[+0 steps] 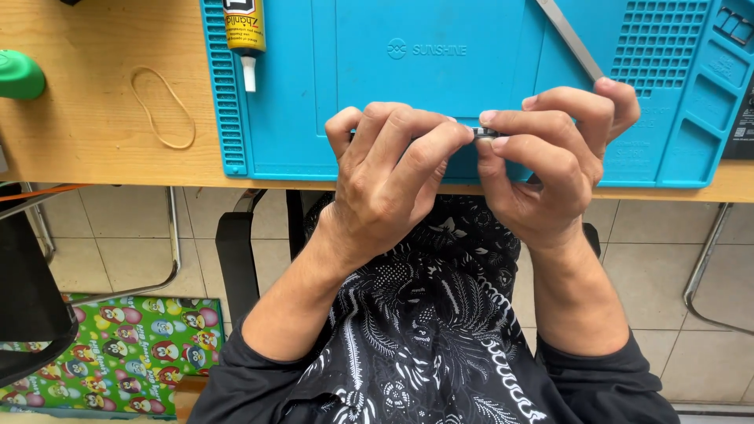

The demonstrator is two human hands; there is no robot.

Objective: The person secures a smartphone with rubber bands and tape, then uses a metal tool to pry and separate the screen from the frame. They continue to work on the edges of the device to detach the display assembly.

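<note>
A wooden surface spans the top — pale tiled floor below it. Metal chair legs stand at nine and three o'clock; a black chair sits centre, bright patterned mat at seven o'clock.

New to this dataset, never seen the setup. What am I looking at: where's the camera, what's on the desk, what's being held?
There is no machine: a person works with two bare hands, filmed by one camera on their head, looking down. The left hand and right hand pinch a small dark part between their fingertips; too small to identify. The right hand also holds a thin metal tool. Beneath lies a blue work mat on a wooden desk, with a glue tube, a rubber band and a green object.
</note>
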